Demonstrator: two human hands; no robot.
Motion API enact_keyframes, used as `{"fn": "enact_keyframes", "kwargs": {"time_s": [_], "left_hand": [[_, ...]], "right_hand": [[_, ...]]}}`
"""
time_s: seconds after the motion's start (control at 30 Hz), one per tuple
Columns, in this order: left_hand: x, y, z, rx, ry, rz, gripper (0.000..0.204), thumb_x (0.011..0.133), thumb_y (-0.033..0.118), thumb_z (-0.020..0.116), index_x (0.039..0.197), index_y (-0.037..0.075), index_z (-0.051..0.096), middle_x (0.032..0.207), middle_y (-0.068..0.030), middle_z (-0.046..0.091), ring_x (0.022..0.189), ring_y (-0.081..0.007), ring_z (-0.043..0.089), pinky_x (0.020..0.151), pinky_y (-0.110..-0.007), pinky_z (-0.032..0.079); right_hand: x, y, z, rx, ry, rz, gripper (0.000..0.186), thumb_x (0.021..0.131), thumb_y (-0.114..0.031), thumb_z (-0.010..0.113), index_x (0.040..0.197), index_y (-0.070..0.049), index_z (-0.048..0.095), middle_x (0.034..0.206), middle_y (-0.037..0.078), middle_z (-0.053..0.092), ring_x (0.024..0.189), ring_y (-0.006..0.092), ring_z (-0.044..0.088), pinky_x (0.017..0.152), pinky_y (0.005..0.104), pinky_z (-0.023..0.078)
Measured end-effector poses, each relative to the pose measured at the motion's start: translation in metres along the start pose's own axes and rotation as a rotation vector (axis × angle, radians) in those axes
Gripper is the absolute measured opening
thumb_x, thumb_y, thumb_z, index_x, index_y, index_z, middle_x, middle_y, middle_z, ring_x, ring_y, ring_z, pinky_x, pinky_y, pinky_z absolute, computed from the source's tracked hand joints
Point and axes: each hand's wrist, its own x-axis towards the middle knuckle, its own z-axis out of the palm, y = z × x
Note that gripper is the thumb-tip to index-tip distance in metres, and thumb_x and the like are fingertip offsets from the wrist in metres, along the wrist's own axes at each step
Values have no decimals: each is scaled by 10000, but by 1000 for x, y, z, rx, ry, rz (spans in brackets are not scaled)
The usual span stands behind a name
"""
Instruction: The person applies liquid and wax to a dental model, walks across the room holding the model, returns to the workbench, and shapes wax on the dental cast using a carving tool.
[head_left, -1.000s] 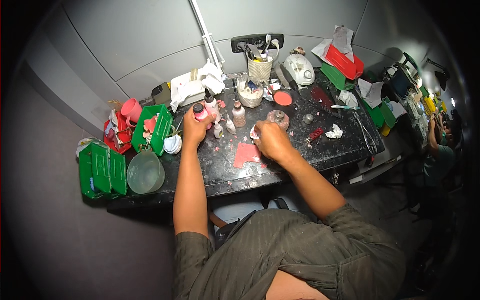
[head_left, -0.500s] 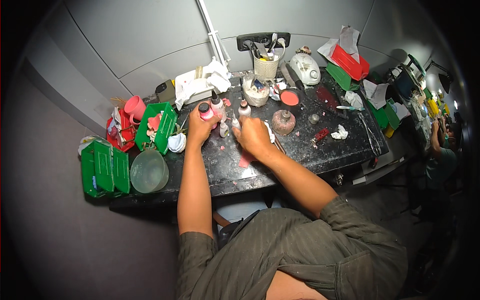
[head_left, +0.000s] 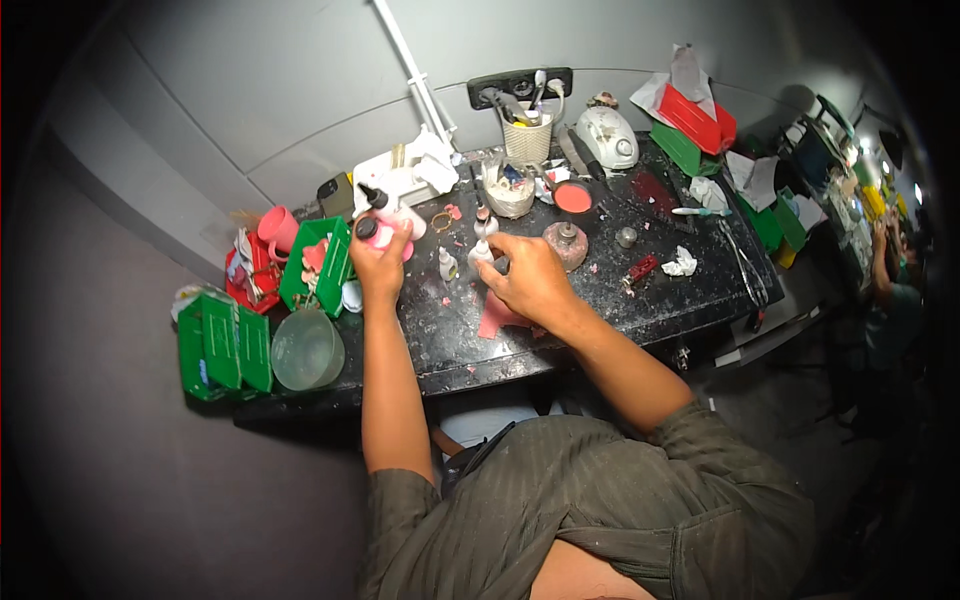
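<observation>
Head camera looks down on a black counter (head_left: 430, 345); near its left part, the left hand (head_left: 380, 268) has its fingers curled around a pink bottle with dark cap (head_left: 373, 236); a white bottle with dark nozzle (head_left: 403, 217) leans just behind it, but whether the fingers also hold this one, I cannot tell; the right hand (head_left: 533, 277) is half closed over the middle of the counter, and its thumb and forefinger pinch a small white bottle (head_left: 481, 252); if this bottle stands or is lifted, it is not clear.

Another small white bottle (head_left: 447, 265) stands between the two hands, touched by neither; a pink sheet (head_left: 495, 318) lies partly under the right hand, toward the front edge; a round glass jar (head_left: 566, 248) is just beyond this hand, and a dish of pink material (head_left: 572, 197) lies farther, toward the back edge; at the front left corner is a translucent bowl (head_left: 308, 350), and a green bin (head_left: 318, 268) stands behind it, along the left edge.
</observation>
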Motion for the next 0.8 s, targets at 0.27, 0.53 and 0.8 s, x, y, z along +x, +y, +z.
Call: {"fn": "enact_keyframes", "kwargs": {"time_s": [0.27,0.53,0.8], "left_hand": [[-60,53,-3,55,-168,-98,619,776,-32,806,1234,54,399,1169,-85,495,1029,-210,605,906,-359,537],[-88,83,28,-179,-280,-239,755,798,124,786,1413,-12,369,1277,-161,541,1112,-293,595,987,-435,488],[-92,50,21,-375,-332,-377,794,755,167,821,1399,2,386,1266,-189,550,1132,-345,589,988,-469,493]], "right_hand": [[-12,-10,-23,261,-16,-261,344,870,-218,690,1128,10,675,1037,211,692,964,381,663,860,439,526],[-24,6,-60,566,-108,-236,358,892,-193,672,1183,16,665,951,202,682,899,366,667,832,441,518],[-22,47,-39,809,-111,-244,347,905,-209,703,1208,-41,688,939,154,676,820,264,671,749,367,510]]}}
